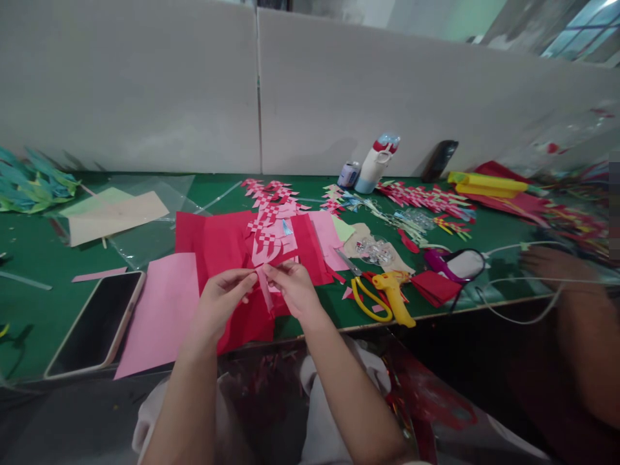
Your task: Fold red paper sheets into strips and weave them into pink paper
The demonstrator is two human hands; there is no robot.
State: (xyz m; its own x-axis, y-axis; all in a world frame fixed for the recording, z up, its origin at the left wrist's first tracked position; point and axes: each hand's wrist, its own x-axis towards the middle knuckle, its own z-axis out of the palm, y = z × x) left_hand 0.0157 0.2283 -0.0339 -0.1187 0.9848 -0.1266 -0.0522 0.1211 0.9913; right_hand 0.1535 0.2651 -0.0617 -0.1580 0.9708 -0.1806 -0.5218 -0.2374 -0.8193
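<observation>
Close together over the red paper (213, 236), my left hand (223, 298) and my right hand (294, 290) both have their fingertips pinched. Pink paper strips (265, 289) run between them, and each hand grips these strips. Just beyond the fingertips lies a red-and-pink checked paper weave (267, 241); whether it joins the held strips I cannot tell. More woven paper pieces (271, 194) lie farther back. A pink paper sheet (162, 303) is left of my left hand. To the right of my right hand are yellow-handled scissors (372, 303) and a yellow glue gun (394, 294).
A phone (94, 326) lies at the left near the table edge. A white bottle (374, 168) and a small can (348, 174) stand by the grey partition (159, 90). White cable (516, 320) loops at the right, near another person's hand (552, 265).
</observation>
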